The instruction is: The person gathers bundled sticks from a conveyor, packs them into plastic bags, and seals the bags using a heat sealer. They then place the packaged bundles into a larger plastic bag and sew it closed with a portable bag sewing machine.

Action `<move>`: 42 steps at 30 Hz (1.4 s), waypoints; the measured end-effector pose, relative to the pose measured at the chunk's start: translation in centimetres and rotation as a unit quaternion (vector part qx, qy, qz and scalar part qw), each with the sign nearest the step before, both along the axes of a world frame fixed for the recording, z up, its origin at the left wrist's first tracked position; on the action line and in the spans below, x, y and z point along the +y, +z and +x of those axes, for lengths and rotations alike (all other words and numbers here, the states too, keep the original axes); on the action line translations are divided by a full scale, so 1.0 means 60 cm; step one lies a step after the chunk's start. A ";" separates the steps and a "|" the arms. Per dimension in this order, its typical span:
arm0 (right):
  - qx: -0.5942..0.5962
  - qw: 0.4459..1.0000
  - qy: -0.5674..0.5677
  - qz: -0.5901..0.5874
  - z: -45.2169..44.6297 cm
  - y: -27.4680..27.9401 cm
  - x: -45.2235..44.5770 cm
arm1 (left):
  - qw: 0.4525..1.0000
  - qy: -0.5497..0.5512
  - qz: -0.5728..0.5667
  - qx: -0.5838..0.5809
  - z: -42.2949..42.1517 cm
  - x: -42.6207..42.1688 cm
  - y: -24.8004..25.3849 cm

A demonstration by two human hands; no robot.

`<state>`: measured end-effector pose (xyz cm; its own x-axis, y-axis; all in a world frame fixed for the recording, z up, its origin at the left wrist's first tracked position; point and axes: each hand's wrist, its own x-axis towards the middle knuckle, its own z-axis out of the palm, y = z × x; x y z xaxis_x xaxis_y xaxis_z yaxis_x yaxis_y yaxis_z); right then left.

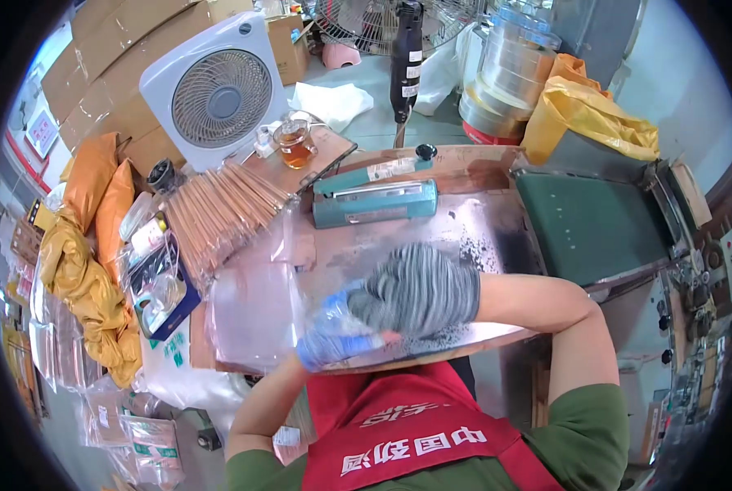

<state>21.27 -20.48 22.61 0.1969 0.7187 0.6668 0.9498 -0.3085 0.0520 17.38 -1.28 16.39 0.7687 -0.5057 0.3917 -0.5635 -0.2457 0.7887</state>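
Note:
Low over the front edge of the worktable (497,221), my two hands are close together. My right hand (419,290), in a grey striped knit glove, has its fingers curled toward the left. My left hand (326,348) wears a blue glove and is closed around a clear plastic bag (341,309), which the right hand's fingers also touch. The bag's contents are blurred. Left of my hands lies a stack of clear plastic sheets (255,315). A teal case-like device (374,204) lies beyond my hands.
A bundle of wrapped brown sticks (218,204), a blue box (173,315) and a white fan (222,94) stand at the left. A glass cup of tea (295,147) is behind. A green conveyor belt (595,225) is at the right.

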 end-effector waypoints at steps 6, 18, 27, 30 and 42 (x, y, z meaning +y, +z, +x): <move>0.153 0.853 -0.421 -0.268 0.348 -0.045 -0.167 | 0.785 -0.061 -0.247 0.565 0.182 -0.065 -0.152; 0.290 0.793 -0.536 0.004 0.373 -0.173 -0.213 | 0.733 -0.040 -0.365 0.572 0.349 -0.083 -0.252; 0.319 0.778 -0.542 0.002 0.383 -0.242 -0.242 | 0.760 -0.004 -0.314 0.569 0.353 -0.080 -0.252; 0.320 0.772 -0.549 0.012 0.383 -0.251 -0.243 | 0.745 -0.030 -0.338 0.575 0.358 -0.078 -0.269; 0.471 0.794 -0.077 0.376 0.073 -0.277 -0.117 | 0.824 -0.013 -0.281 0.491 0.253 -0.078 -0.102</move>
